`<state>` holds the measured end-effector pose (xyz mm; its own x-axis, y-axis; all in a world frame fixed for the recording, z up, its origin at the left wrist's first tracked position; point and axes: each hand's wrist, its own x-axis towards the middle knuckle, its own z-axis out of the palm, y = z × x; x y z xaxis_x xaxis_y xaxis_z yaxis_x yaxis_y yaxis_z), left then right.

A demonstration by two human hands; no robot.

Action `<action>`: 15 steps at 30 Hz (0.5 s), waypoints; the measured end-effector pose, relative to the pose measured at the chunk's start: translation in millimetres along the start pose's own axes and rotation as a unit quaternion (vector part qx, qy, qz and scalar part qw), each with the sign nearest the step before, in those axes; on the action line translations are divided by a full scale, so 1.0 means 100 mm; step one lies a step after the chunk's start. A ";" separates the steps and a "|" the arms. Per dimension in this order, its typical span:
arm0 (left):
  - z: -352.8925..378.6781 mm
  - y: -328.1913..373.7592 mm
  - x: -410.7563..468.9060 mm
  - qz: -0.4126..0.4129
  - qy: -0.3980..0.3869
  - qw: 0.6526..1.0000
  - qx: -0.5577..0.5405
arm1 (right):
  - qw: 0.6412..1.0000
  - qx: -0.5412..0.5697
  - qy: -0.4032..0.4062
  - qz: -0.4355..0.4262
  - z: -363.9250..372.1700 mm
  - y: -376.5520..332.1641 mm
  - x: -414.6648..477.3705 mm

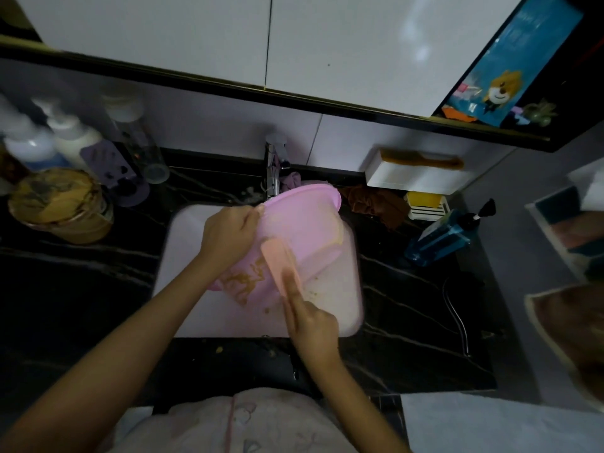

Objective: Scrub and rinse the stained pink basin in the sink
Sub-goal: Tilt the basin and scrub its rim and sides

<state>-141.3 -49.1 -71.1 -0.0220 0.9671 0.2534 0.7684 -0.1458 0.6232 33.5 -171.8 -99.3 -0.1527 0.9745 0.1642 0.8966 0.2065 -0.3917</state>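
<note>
The pink basin [304,220] stands tilted on its side in the white sink [183,243], its outside facing me. Brown-yellow stains [245,279] smear its lower wall. My left hand [228,233] grips the basin's left rim. My right hand [310,322] holds a flat peach-coloured scrubbing tool [279,259], index finger stretched along it, its end pressed against the basin beside the stains. The basin hides the sink's drain and most of the far rim.
The chrome tap [273,165] rises behind the basin. Left on the black counter [81,289] stand bottles [72,138] and a dirty tub [62,207]. Right of the sink lie a brown cloth [376,204], a blue pump bottle [441,240] and a white box [415,178].
</note>
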 end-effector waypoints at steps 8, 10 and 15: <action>0.01 -0.03 0.02 -0.025 -0.012 1.000 -0.011 | 0.985 0.051 0.123 0.109 0.04 -0.01 0.29; -0.02 -0.11 0.06 -0.039 -0.011 0.999 -0.015 | 0.997 0.033 0.072 0.024 0.13 -0.13 0.09; -0.07 -0.16 0.09 -0.041 -0.017 0.999 -0.022 | 0.950 0.197 0.138 0.200 -0.28 0.46 0.42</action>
<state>-158.1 -39.9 -74.2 -0.0614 0.9824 0.1765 0.7360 -0.0749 0.6728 80.1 -124.1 -85.4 0.3307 0.9333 0.1399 0.6265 -0.1062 -0.7722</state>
